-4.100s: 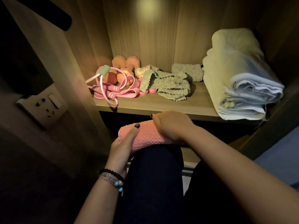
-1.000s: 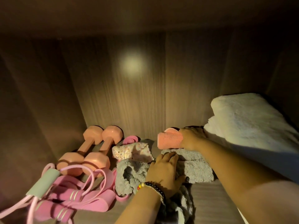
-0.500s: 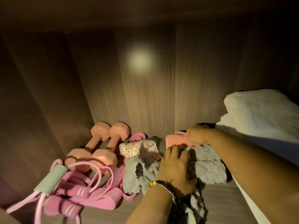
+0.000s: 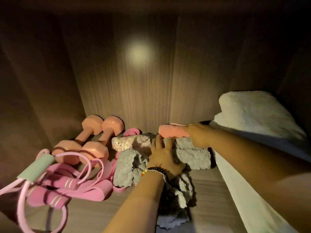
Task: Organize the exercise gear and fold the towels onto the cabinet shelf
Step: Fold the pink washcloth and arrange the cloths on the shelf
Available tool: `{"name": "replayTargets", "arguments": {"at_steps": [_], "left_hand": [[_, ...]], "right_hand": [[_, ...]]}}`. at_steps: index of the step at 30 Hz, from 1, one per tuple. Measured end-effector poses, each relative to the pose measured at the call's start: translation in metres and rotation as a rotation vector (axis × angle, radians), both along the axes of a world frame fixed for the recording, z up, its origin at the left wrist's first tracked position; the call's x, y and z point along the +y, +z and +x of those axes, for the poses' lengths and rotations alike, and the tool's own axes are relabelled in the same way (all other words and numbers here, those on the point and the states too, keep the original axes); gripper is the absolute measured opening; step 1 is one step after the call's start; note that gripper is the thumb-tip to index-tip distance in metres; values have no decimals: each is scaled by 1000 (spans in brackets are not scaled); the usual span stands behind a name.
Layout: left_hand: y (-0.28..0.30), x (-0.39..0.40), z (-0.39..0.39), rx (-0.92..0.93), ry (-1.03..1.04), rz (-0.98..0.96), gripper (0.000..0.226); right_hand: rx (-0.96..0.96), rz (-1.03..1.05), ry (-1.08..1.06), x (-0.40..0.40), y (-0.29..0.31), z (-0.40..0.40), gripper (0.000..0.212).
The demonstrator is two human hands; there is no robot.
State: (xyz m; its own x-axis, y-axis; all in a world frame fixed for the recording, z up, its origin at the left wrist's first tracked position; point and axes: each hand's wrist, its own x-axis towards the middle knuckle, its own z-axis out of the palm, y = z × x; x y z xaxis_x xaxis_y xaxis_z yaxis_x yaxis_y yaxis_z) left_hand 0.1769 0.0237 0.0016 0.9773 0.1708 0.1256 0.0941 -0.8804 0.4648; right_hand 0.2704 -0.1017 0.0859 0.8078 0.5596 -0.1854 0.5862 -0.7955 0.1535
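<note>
Your left hand lies flat on the pile of grey fluffy towels in the middle of the wooden cabinet shelf, its fingers straight and spread, pressing down and closed on nothing. Your right hand reaches to the back of the shelf and rests against the folded salmon-pink knitted towel, which sits on top of the grey pile near the back wall; you cannot tell from here whether those fingers curl round it, since they are hidden behind the hand. Just left of the pink towel lies a small cream cloth with coloured dots. Farther left, two peach-coloured dumbbells lie side by side, and in front of them a tangle of pink resistance bands and tubes with a pale green foam handle. On the right side a big stack of folded white towels fills the shelf.
</note>
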Motion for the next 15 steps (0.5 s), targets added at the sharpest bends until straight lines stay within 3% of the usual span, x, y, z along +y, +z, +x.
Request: {"name": "replayTargets", "arguments": {"at_steps": [3,6,9,12,15], "left_hand": [[-4,4,6,39,-36,-67,103],[-6,4,11,7,-54,-70,103],[-7,4,15,22,-87,-39,100],[-9,6,14,25,-115,-63,103],[-7,7,9,5,-117,-132,126]], "right_hand": [[119,19,3,-9,6,-9,53],[208,-41,17,-17,-5,-29,80],[137,-137,28,-20,-7,-43,91],[-62,-205,94,-18,-2,-49,74],[-103,-223,109,-17,4,-55,36]]}}
